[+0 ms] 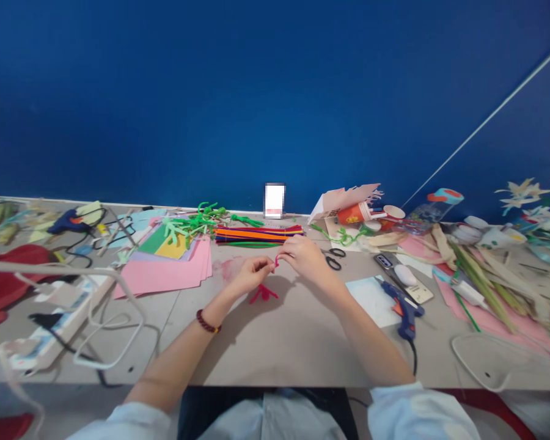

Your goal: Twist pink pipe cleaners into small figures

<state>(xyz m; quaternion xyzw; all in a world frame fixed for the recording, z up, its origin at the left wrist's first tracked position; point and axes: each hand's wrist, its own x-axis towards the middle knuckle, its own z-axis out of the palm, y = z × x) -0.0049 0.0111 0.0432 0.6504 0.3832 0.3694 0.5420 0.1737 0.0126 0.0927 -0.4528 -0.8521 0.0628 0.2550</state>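
Note:
Close together over the middle of the table, my left hand and my right hand both pinch a short, bent magenta pipe cleaner. Its ends are hidden by my fingers. Just below my left hand, a bent magenta pipe cleaner shape with spread arms lies on the table. Beyond my hands lies a bundle of coloured pipe cleaners, with orange, purple and red showing. Green twisted pipe cleaner pieces are heaped left of the bundle.
Black-handled scissors lie right of my right hand. A blue glue gun rests near my right forearm, beside a phone. Pink paper and a white power strip with looped cables are on the left. A lit screen stands against the wall.

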